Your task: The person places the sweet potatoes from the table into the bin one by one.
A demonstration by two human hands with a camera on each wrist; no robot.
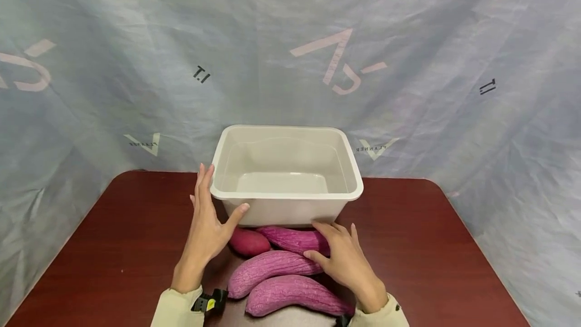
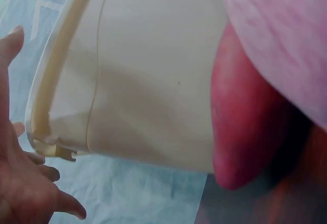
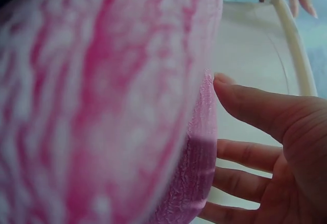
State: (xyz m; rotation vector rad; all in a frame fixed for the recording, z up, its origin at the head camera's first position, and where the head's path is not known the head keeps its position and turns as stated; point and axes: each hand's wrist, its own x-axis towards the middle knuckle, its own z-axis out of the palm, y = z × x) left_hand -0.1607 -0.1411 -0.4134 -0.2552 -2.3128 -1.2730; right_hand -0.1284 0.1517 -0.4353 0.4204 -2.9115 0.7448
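Note:
A pale beige plastic bin (image 1: pixel 290 212) stands upright near the back edge of the table. My left hand (image 1: pixel 206 231) is at its front left corner, fingers straight and spread along the side, thumb across the front wall. Just before the bin lie a smooth red tuber-shaped vegetable (image 1: pixel 249 242) and a long purple ridged vegetable (image 1: pixel 290 238). My right hand (image 1: pixel 345 256) spans the right end of that purple one, fingers extended beyond it, thumb on the near side. Two more curved purple vegetables, a middle one (image 1: pixel 272 268) and a front one (image 1: pixel 295 294), lie closer to me.
The dark red-brown table (image 1: pixel 436 251) extends to both sides of the bin. A grey printed cloth (image 1: pixel 254 64) hangs behind and around it. Black wrist devices, one of them a strap (image 1: pixel 211 303) on the left, sit close to the purple vegetables.

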